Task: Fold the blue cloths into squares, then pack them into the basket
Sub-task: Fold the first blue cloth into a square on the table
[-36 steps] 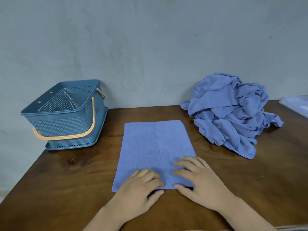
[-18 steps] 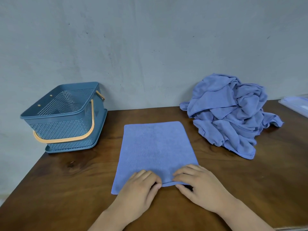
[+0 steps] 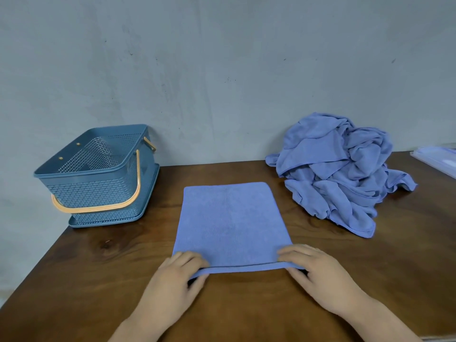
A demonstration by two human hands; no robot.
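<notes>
Our left hand (image 3: 172, 280) and right hand (image 3: 318, 275) have slid apart, seemingly pinching near corners of the flat rectangular blue cloth (image 3: 229, 223).

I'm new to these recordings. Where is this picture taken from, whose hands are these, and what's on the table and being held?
No machine here: a person works with bare hands, and the single camera sits on their head, looking forward and down. On the wooden table lie a flat blue cloth in the middle, a blue basket with an orange handle at the left, and a heap of crumpled blue cloths at the right. The left hand and right hand each hold a near corner of the flat cloth in a pinching grip.
</notes>
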